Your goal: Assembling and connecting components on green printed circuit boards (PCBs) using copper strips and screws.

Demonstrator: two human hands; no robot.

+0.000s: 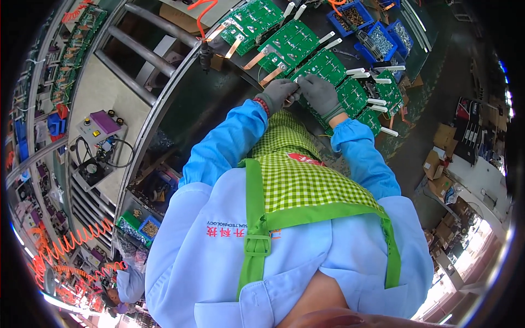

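Both my hands wear grey gloves and meet at the near edge of the bench, just in front of a row of green circuit boards. My left hand (279, 95) has its fingers curled together; what is in them is too small to make out. Close against it, my right hand (320, 95) is pinched over the edge of a green circuit board (321, 66); its fingertips hide whatever they hold. Left of these, another circuit board (290, 44) carries copper strips (272, 75) that stick out toward me. White posts (326, 37) project from the boards' far right sides.
Blue bins (381, 41) of small metal parts stand at the back right. A dark power screwdriver (205, 54) hangs on an orange coiled cord at left. Beyond it runs a roller conveyor (139, 49). A purple-topped control box (103, 124) sits farther left. Cardboard boxes (437, 169) lie at right.
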